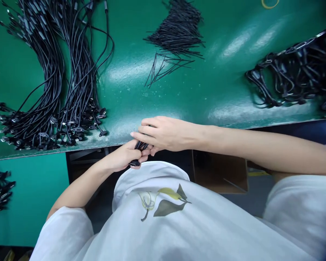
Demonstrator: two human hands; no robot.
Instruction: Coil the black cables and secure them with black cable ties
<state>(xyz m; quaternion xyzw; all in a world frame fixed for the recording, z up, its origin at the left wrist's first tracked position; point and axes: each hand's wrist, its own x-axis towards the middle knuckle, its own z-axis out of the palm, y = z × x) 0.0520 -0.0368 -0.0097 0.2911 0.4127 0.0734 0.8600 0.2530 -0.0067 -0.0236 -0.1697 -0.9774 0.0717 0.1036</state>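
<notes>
Two-handed grip on a folded bundle of thin black cable (138, 146), just off the near edge of the glossy green tabletop (206, 90): left hand (123, 157) fisted round its lower end, right hand (163, 134) curled over the top, seemingly to keep the loops gathered.

L hand (125, 156) fisted | R hand (163, 133) across it, fingers pinching | arms bent

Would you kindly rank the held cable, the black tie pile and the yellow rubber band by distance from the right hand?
1. The held cable, touching the right hand.
2. The tie pile, ahead at mid-table.
3. The yellow rubber band, far back right.
</notes>
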